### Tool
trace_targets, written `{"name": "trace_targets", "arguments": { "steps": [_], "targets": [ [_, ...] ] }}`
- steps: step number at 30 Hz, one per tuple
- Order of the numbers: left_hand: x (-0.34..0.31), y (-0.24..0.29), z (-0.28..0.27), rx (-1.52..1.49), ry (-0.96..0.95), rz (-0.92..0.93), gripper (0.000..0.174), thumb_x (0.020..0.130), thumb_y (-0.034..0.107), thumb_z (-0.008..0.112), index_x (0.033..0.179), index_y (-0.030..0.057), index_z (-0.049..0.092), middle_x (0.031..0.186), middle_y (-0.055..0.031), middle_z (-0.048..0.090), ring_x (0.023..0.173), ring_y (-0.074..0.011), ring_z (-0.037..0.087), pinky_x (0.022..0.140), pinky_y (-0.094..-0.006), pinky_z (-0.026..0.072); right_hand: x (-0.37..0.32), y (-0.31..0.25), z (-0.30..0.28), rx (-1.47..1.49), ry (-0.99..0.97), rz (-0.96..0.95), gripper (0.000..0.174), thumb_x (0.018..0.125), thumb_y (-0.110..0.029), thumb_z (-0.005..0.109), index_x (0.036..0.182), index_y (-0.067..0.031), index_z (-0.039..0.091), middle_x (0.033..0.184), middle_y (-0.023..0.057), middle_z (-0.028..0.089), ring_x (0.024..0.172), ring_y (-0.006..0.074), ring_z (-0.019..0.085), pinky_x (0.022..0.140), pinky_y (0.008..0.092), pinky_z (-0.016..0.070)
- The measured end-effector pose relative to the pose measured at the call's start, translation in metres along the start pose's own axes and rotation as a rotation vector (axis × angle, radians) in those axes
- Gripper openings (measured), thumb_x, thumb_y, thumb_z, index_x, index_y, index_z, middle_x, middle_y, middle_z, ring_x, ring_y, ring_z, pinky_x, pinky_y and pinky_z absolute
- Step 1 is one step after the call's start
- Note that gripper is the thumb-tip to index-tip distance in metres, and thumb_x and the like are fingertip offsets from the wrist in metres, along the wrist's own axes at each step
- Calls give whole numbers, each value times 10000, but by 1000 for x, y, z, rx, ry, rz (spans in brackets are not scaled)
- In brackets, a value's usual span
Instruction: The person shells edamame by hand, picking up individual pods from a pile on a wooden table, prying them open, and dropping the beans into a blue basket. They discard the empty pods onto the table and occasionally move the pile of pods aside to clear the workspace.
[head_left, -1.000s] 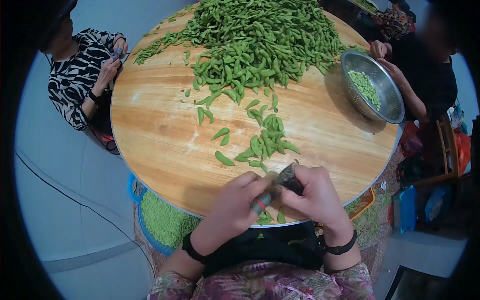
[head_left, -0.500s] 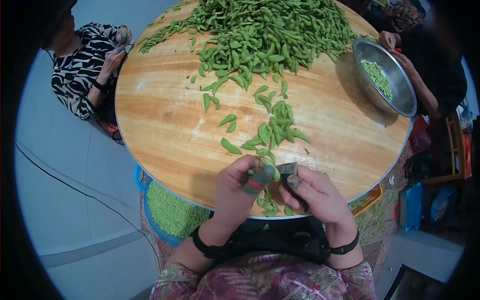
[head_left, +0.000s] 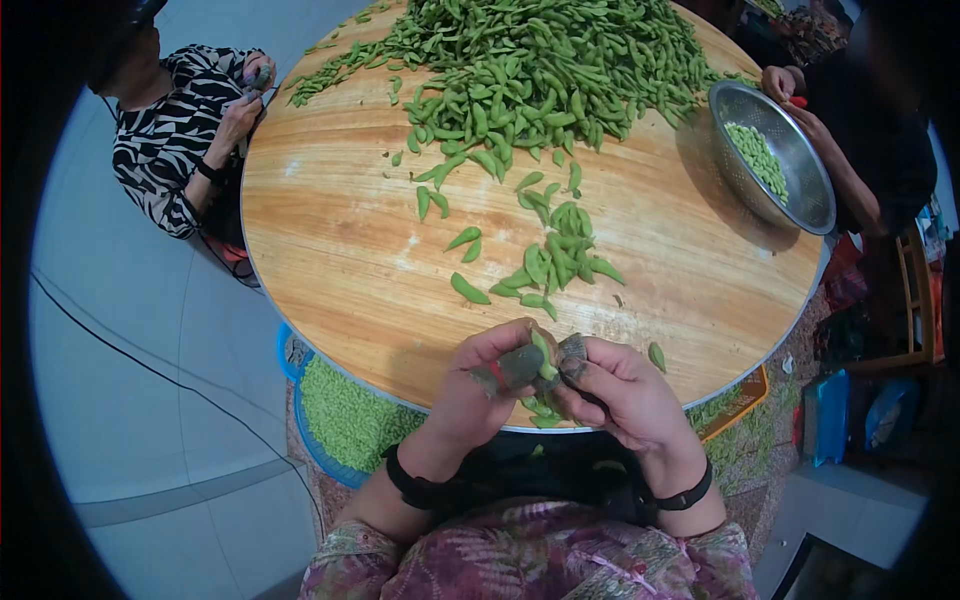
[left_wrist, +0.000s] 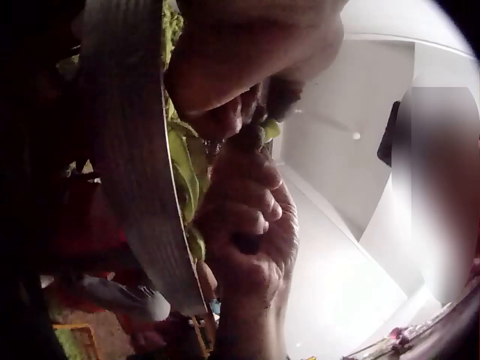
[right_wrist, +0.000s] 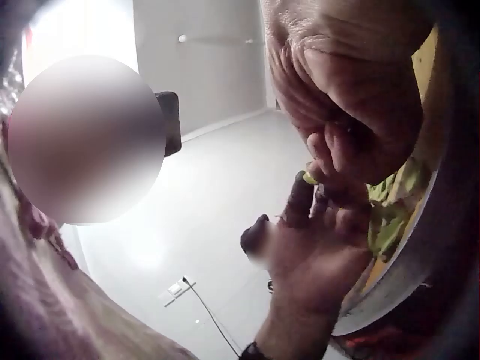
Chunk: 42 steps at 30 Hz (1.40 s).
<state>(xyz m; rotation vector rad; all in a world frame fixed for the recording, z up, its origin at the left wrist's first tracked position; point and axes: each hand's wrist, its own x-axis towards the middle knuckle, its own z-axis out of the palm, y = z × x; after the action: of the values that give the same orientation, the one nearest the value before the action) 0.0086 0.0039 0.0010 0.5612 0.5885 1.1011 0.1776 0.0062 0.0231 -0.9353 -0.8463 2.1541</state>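
Over the near edge of the round wooden table, my left hand (head_left: 468, 392) pinches a green soybean pod (head_left: 544, 350). A dark cover with a red band wraps its thumb (head_left: 512, 370). My right hand (head_left: 632, 392) meets it from the other side, thumb and forefinger pinching the pod's lower end; dark covers show on these fingertips (head_left: 573, 356). In the right wrist view, a green tip of the pod (right_wrist: 310, 177) shows where both hands meet, the rest hidden by fingers. Opened pods (head_left: 542, 408) lie just below the hands.
A large heap of soybean pods (head_left: 550, 70) covers the far side of the table (head_left: 340, 250). A small pile of pods (head_left: 565, 245) lies nearer. At right stands a metal colander (head_left: 800, 190) with shelled beans. Below the table edge is a blue basin (head_left: 318, 455) of beans. Two people sit alongside.
A second ago both hands were together low over the edge. Then the left hand lifted a pod while the right stood apart; now the right has moved left onto that pod.
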Motion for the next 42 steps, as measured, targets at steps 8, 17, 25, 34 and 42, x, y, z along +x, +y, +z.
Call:
{"name": "trace_targets", "arguments": {
  "steps": [8, 17, 25, 34, 42],
  "targets": [
    [2, 2, 4, 821, 68, 215, 251, 731, -72, 625, 957, 12, 555, 844, -3, 574, 731, -47, 507, 620, -185, 409, 2, 10, 5, -785, 290, -454, 117, 878, -65, 507, 785, -11, 554, 600, -30, 498, 535, 28, 408, 460, 200, 324],
    [0, 16, -12, 566, -126, 93, 328, 765, -63, 580, 1086, -3, 558, 839, -12, 604, 697, -48, 529, 589, -173, 414, 0, 7, 1, -159, 100, -113, 151, 891, -117, 509, 798, -14, 569, 603, -38, 503, 528, 35, 421, 465, 196, 324],
    [-10, 23, -5, 421, 55, -55, 295, 809, -18, 538, 1104, -26, 543, 839, -24, 584, 694, -56, 526, 589, -168, 412, -2, 10, 2, -835, 356, -399, 147, 855, -116, 542, 793, 14, 565, 552, 48, 492, 498, 77, 436, 459, 247, 358],
    [-13, 0, -7, 294, 64, 136, 186, 730, -6, 646, 908, 2, 591, 842, -34, 569, 727, -87, 525, 628, -205, 415, -7, 7, 9, -953, 140, -418, 108, 851, -99, 528, 831, 7, 537, 590, 115, 526, 464, 172, 481, 474, 279, 389],
    [-11, 1, -10, -118, -256, -5, 82, 775, 56, 619, 813, 15, 559, 804, -31, 533, 741, -97, 501, 652, -223, 386, -8, 9, 6, 133, -228, 82, 139, 896, -85, 475, 810, -16, 560, 598, -37, 503, 469, 41, 404, 442, 176, 304]
  ]
}}
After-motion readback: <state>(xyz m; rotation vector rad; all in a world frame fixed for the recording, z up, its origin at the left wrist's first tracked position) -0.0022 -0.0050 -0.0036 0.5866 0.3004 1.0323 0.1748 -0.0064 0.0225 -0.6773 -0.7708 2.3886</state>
